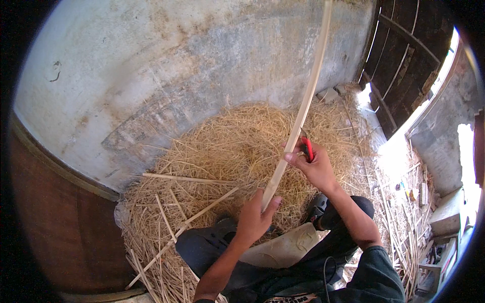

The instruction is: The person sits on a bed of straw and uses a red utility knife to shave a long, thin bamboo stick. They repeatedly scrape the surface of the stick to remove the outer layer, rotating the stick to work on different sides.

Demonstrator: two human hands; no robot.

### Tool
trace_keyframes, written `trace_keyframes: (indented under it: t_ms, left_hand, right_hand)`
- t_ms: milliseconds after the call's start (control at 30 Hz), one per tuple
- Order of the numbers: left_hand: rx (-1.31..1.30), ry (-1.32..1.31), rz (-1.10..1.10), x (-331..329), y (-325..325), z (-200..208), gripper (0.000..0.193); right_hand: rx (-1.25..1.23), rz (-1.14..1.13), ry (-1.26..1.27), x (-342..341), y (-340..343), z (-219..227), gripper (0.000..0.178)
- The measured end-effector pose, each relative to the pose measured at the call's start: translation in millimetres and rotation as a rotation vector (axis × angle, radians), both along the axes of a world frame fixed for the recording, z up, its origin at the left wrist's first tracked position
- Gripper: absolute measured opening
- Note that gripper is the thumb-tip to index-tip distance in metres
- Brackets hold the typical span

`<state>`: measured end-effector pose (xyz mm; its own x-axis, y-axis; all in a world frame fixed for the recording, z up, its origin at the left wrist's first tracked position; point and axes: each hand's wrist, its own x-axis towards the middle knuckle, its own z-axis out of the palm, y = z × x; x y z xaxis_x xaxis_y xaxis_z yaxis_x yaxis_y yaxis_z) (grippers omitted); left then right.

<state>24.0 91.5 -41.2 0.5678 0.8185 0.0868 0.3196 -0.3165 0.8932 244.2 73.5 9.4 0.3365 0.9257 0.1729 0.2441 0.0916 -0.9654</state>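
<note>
A long pale strip, apparently split bamboo point(308, 96), runs from my lap up past the top of the picture, leaning to the right. My left hand point(252, 218) is closed round its lower end, with the thumb along its face. Farther up, my right hand point(318, 169) is closed on a red-handled knife point(307, 149). The thumb and fingers of that hand also press on the strip. A short bit of dark blade shows beside the strip's edge; the rest is hidden. Beneath both hands, a pale board or pad point(283, 247) lies across my lap.
A broad heap of straw-like shavings point(242, 126) covers the floor before me. Several loose strips point(194, 217) lie on it at the left. A stained wall point(202, 60) stands behind, a dark wooden door point(404, 60) at the far right, and a brown panel point(65, 217) at the left.
</note>
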Motion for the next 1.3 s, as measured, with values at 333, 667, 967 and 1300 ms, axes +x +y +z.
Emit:
trace_keyframes:
  t_ms: [333, 667, 967, 1300]
  left_hand:
    - [-0.100, -0.079, -0.006, -6.5, -0.6, 10.3, 0.045]
    - [-0.005, -0.163, 0.009, -5.4, 0.7, 8.4, 0.045]
    - [-0.119, -0.140, -0.014, -11.6, 1.2, -1.7, 0.040]
    - [-0.130, -0.030, -0.026, -15.3, -9.7, 6.1, 0.040]
  right_hand:
    - [0.188, 0.067, -0.516, -10.1, -27.7, -4.8, 0.026]
    - [0.303, 0.084, -0.750, -29.4, -33.1, -13.1, 0.029]
    - [0.282, 0.037, -0.812, -30.5, -34.5, -6.6, 0.029]
    - [0.307, -0.229, -0.665, 3.9, -20.9, 4.2, 0.022]
